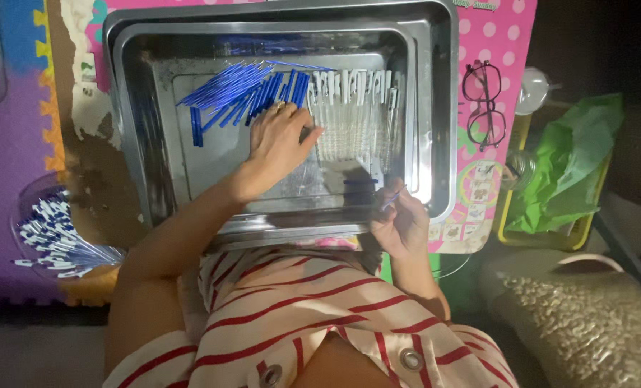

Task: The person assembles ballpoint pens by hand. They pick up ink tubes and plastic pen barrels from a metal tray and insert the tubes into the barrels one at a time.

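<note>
A large steel tray [435, 108] lies in front of me. Inside it, a heap of blue pen refills [238, 93] lies at the upper left and a row of clear pen barrels [356, 108] at the upper right. My left hand [277, 140] rests palm down in the tray, fingers touching the refills and the edge of the clear barrels. My right hand [401, 223] hovers over the tray's near right rim, pinching a thin blue refill [391, 199] between its fingertips.
A bundle of assembled blue-and-white pens [54, 241] lies in a clear holder at the left on the purple mat. Black spectacles [484, 104] rest on the pink dotted mat right of the tray. Green plastic [564, 169] fills a yellow container further right.
</note>
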